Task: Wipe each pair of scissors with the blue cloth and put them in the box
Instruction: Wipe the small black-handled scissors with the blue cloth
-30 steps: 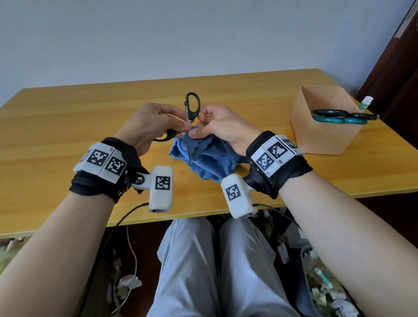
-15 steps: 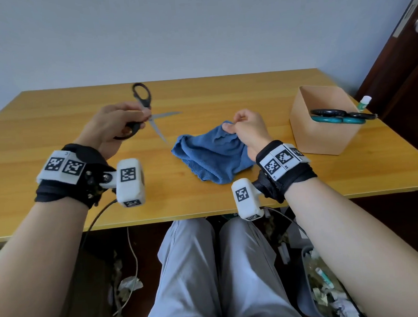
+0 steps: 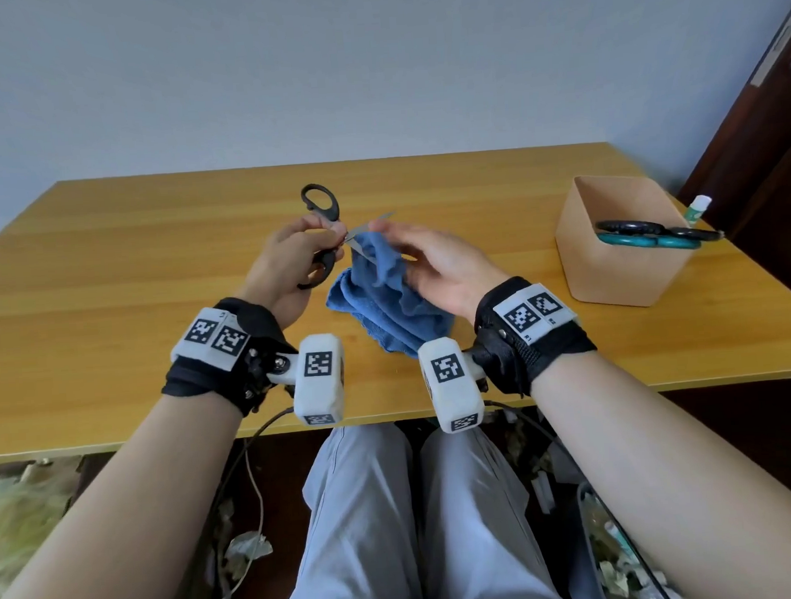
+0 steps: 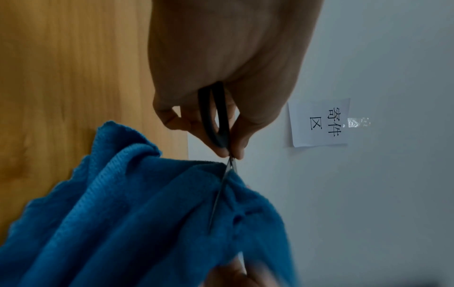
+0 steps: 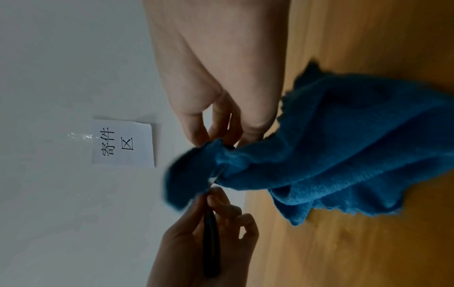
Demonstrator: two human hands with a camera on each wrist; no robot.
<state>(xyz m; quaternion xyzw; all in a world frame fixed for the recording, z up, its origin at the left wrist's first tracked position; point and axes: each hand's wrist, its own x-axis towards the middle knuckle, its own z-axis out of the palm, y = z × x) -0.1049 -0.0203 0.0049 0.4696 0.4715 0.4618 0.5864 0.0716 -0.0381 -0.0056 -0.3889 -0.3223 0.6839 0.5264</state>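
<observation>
My left hand [image 3: 298, 254] grips the black-handled scissors [image 3: 320, 204] by the handles, blades spread apart; the same handles [image 4: 215, 116] show between its fingers in the left wrist view. One blade [image 4: 219, 194] lies in the folds of the blue cloth [image 3: 384, 295]. My right hand [image 3: 433, 260] pinches the upper edge of the cloth [image 5: 331, 155] at the blades, lifting it while the rest drapes onto the table. The cardboard box [image 3: 613, 249] stands at the right with black and teal scissors [image 3: 649, 235] lying across its top.
A wooden table [image 3: 106, 294] carries everything. A small white and green bottle [image 3: 698, 206] stands behind the box. A paper note [image 4: 321, 122] is taped to the grey wall. A dark door [image 3: 772, 137] is at the far right, and litter lies under the table.
My left hand swung the scissors out to the left with the blades spread, then brought them back to the cloth. My right hand lifted the cloth's edge up to the blades.
</observation>
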